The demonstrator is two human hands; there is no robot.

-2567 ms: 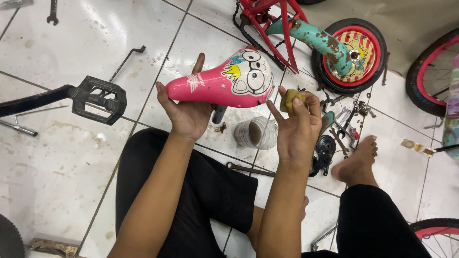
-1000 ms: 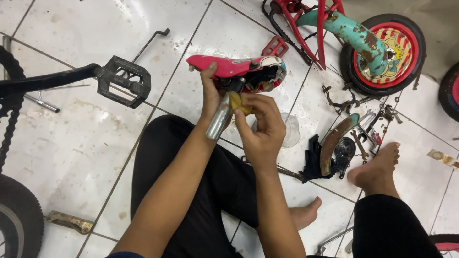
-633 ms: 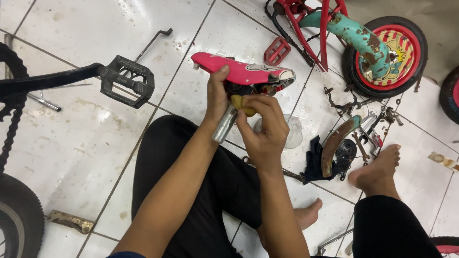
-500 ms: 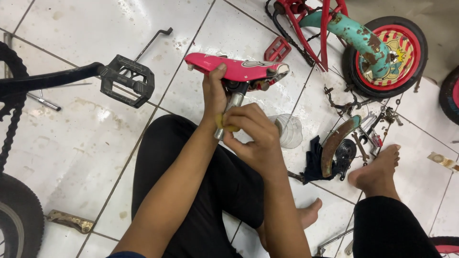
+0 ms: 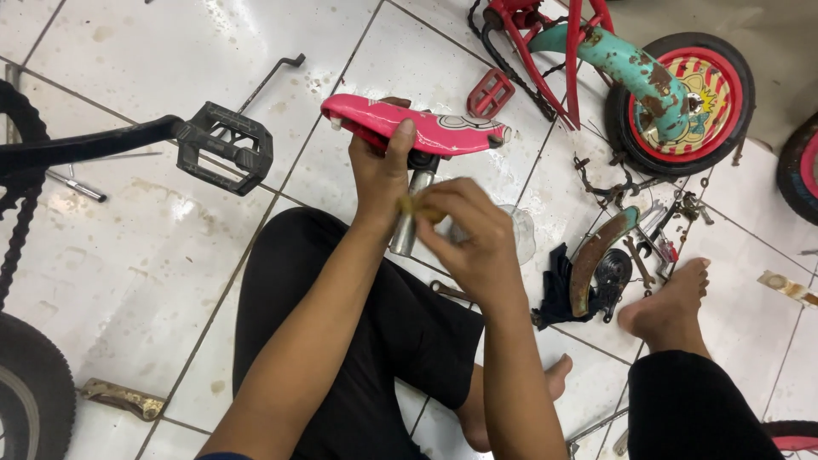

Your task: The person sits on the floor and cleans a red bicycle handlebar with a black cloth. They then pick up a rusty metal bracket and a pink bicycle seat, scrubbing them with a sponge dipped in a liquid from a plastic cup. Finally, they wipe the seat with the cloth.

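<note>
Head view, looking down past black-trousered legs: right hand (image 5: 473, 243) pinches a small yellowish pad (image 5: 417, 207), fingers closed on it, pressing it against the metal seat post (image 5: 409, 213). Just beyond, left hand (image 5: 381, 170) is clamped round the underside of the pink bicycle saddle (image 5: 409, 128), thumb over its top, held above the tiled floor (image 5: 128, 255). Off left, a black pedal (image 5: 226, 146) on its crank. Farther right, a rusty mudguard (image 5: 596, 255) beside a bare foot (image 5: 669, 298). Toward the far right corner, a small red wheel (image 5: 682, 102) stands in a rusted teal fork (image 5: 618, 64).
</note>
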